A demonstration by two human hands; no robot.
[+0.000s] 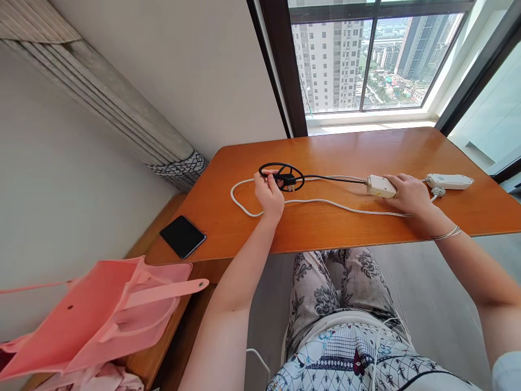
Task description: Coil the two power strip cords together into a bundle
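Observation:
My left hand (269, 194) is closed at the left side of a black power cord (334, 178), bunched in round loops with its plug (288, 180) and metal prongs showing. Rightward, the cord runs taut to a white power strip (380, 186). My right hand (409, 194) is wrapped over that strip's right end, hiding part of it. A white cable (325, 201) lies in a long loop on the table, passing beneath both hands. Just past my right hand lies a second white strip (450, 181), with a pale plug (438, 192) beside it.
The brown wooden table (244, 239) has a black phone (183, 237) near its left edge. An open pink bag (101, 315) stands at lower left on a wooden surface. Beyond the table are a window (362, 65) and a gathered curtain (134, 108).

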